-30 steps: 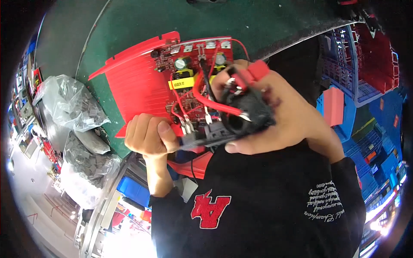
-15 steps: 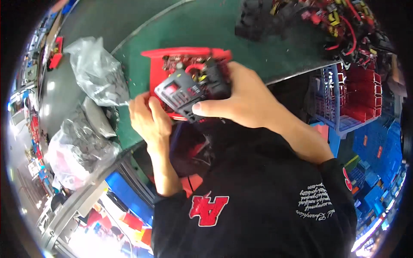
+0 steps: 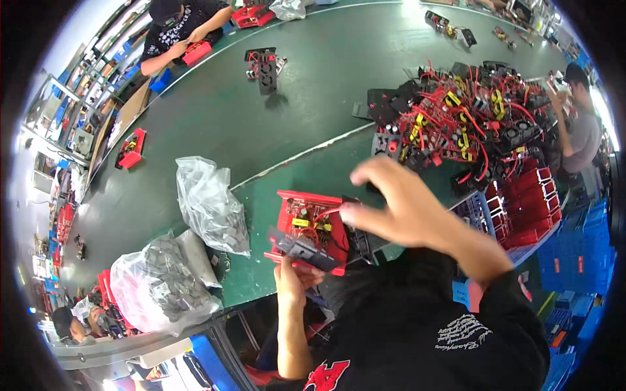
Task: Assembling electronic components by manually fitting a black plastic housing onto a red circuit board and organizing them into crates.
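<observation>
A red open-topped metal housing (image 3: 340,256) with a circuit board, yellow-wrapped parts and red wires inside sits at the near edge of the green table. My left hand (image 3: 291,281) grips its near left side, fingers partly hidden under it. A black end panel (image 3: 306,251) leans tilted over the housing's near side, just above that hand. Another dark panel (image 3: 358,247) stands at the right end. Over that end hovers my right hand (image 3: 404,212), thumb and fingers apart with nothing between them, slightly blurred.
A heap of red circuit boards with wires (image 3: 456,117) lies to the right, above a crate of red housings (image 3: 528,208). Clear plastic bags of grey parts (image 3: 212,205) stand left. Co-workers sit at the far left (image 3: 189,32), right (image 3: 580,127) and lower left.
My right hand has let go of the black panel and drawn back, fingers spreading. The panel now tilts at the housing's near side. The head view has shifted, showing more of the table.
</observation>
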A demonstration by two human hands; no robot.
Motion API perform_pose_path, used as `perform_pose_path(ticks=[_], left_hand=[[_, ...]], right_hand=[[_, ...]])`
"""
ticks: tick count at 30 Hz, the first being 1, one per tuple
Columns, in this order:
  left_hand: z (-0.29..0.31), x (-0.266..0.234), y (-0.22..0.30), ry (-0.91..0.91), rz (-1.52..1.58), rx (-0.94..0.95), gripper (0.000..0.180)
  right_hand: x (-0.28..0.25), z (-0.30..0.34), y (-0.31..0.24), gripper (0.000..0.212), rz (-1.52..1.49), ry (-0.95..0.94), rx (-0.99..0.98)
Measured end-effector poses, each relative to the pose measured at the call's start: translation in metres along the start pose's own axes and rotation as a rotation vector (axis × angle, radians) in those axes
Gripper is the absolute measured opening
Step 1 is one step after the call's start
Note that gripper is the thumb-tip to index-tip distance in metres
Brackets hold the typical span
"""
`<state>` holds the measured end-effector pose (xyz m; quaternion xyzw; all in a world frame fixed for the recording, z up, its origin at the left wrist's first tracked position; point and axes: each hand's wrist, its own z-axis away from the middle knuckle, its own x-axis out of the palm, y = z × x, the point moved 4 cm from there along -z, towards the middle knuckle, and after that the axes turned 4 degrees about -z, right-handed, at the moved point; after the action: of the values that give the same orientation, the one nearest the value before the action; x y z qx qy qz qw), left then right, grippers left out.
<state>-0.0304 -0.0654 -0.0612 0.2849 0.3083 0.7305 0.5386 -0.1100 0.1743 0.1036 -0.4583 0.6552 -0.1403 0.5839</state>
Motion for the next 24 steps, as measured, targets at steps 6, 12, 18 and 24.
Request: perform_pose_path(ticks=[6, 12, 18, 24], left_hand=[[-0.068, 0.010, 0.064, -0.005, -0.029, 0.078, 0.053], [-0.132, 0.037, 0.121, -0.042, 0.008, 0.048, 0.048], [-0.192, 0.041, 0.160, -0.013, 0.104, 0.034, 0.044], [-0.318, 0.079, 0.233, -0.124, 0.341, 0.112, 0.059]], right_hand=[[0.042, -0.236, 0.069, 0.083, 0.068, -0.295, 0.377], [0.127, -0.386, 0.166, 0.122, 0.055, 0.366, 0.698], [0.109, -0.455, 0.164, 0.065, -0.335, 0.409, 0.470], [-0.048, -0.450, 0.078, 0.059, 0.156, 0.371, -0.037]])
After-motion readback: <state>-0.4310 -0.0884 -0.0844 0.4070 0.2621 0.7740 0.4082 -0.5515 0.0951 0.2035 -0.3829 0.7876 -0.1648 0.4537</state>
